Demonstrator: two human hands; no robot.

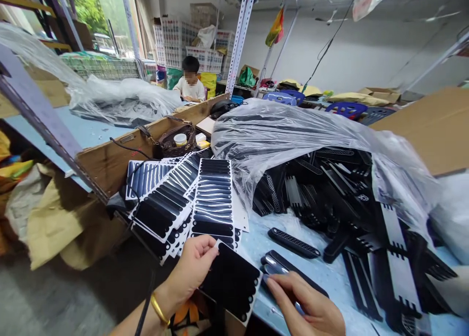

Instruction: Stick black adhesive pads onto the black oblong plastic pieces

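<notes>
My left hand [196,265], with a gold bangle at the wrist, pinches the upper left corner of a sheet of black stickers [230,282]. The sheet has a white scalloped edge with small round holes and is tilted over the table's front edge. At its right edge is my right hand [306,302], thumb and forefinger pinched together; what lies between the fingertips is too small to make out. Behind that hand lie glossy black handle-like pieces [293,270]. A black handle piece with a mesh pattern [294,242] rests on the blue tabletop just beyond.
More sticker sheets [213,194] are piled at the left. A heap of black plastic parts [330,194] lies at the right under clear plastic film [293,126]. A brown bag [178,140] stands by a cardboard wall [110,162]. A person [190,84] sits in the background.
</notes>
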